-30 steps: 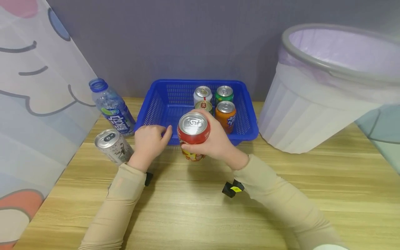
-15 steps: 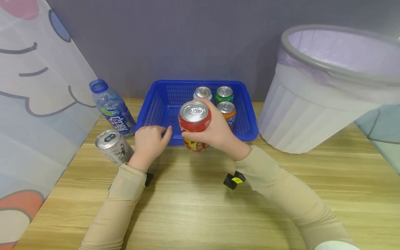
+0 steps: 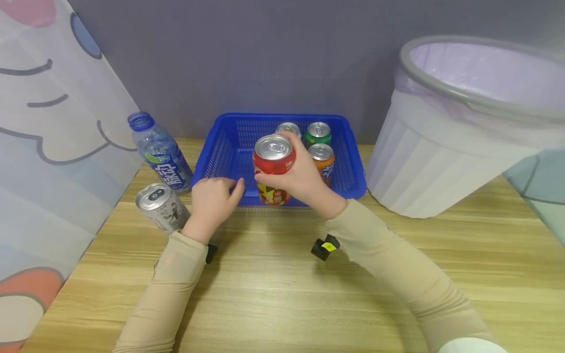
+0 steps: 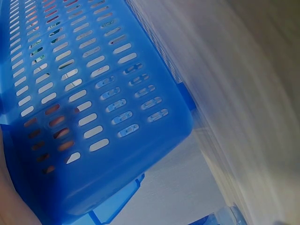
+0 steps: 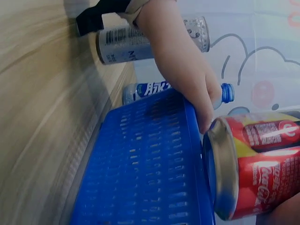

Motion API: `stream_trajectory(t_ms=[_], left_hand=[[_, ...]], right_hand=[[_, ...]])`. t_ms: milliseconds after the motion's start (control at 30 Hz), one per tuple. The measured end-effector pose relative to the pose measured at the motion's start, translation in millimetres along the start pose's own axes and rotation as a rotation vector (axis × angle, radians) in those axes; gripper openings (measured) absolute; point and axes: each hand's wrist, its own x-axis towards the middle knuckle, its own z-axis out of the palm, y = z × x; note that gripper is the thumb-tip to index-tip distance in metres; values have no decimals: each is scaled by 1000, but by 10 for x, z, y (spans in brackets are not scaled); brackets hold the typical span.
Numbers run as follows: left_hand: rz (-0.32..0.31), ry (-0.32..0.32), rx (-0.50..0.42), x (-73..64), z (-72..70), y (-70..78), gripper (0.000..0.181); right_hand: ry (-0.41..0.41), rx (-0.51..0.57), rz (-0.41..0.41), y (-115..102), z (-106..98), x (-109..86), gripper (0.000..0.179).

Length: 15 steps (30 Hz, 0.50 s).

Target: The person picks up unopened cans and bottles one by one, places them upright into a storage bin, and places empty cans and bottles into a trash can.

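Note:
My right hand (image 3: 304,174) grips a red and yellow Coca-Cola can (image 3: 274,164) from its right side. The can is upright, raised over the front rim of the blue plastic basket (image 3: 209,142). In the right wrist view its base overlaps the basket's rim. My left hand (image 3: 214,203) holds the basket's front left rim; in the left wrist view its fingers show through the slots of the basket wall (image 4: 112,136). Inside the basket on the right stand an orange can (image 3: 321,153), a green can (image 3: 319,132) and a silver-topped can (image 3: 289,128), partly hidden by my right hand.
Left of the basket stand a blue-labelled plastic bottle (image 3: 163,154) without a cap and a pale patterned can (image 3: 162,208). A large white bin (image 3: 415,152) with a lilac liner stands at the right. All rest on a wooden table (image 3: 265,294) against a grey wall.
My right hand has carried the Coca-Cola can up and forward, from in front of the basket to over its front rim. A gold-topped can in the basket is now hidden behind it.

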Motion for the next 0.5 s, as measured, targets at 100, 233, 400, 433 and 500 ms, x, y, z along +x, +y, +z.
stream_trajectory(t_ms=[100, 233, 400, 433, 500], left_hand=[[1, 4, 0, 1, -4, 2, 49], [0, 0, 1, 1, 3, 0, 49], [-2, -2, -1, 2, 11, -3, 49], [-2, -1, -1, 3, 10, -3, 49], [-2, 2, -2, 5, 10, -1, 49]], right_hand=[[-4, -32, 54, -13, -5, 25, 83], [-17, -74, 107, -26, -8, 53, 86], [-58, -67, 131, -49, -20, 75, 86], [-63, -63, 135, -54, -23, 81, 86], [-70, -61, 136, -59, -31, 96, 86]])
